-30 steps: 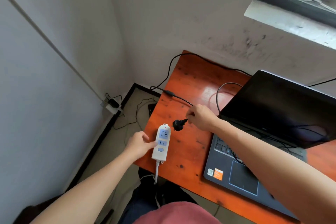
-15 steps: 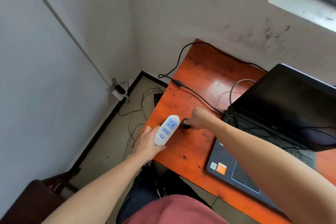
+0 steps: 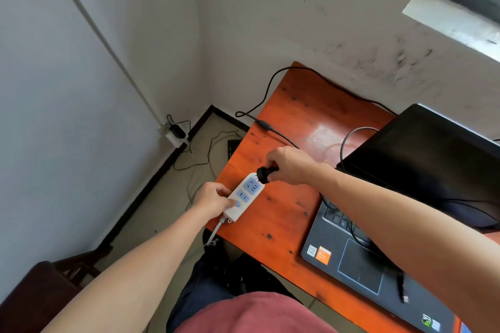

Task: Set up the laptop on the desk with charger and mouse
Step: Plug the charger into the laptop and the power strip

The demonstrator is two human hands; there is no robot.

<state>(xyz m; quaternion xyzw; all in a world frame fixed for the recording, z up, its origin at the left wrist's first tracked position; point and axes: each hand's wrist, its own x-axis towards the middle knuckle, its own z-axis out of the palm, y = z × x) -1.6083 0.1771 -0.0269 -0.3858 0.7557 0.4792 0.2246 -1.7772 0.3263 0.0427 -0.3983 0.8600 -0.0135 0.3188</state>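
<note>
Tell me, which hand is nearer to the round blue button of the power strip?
Left. The left hand grips the power strip right beside the button; the right hand holds the black plug at the strip's far end.

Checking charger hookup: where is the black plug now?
Head view: the black plug is in the right hand, at the far end of the white power strip held by the left hand.

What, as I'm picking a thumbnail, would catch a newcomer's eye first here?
The two hands meeting at the left edge of the orange desk: the right hand holds a black plug at the far end of a white power strip gripped by the left hand. Then the open black laptop on the desk's right.
</note>
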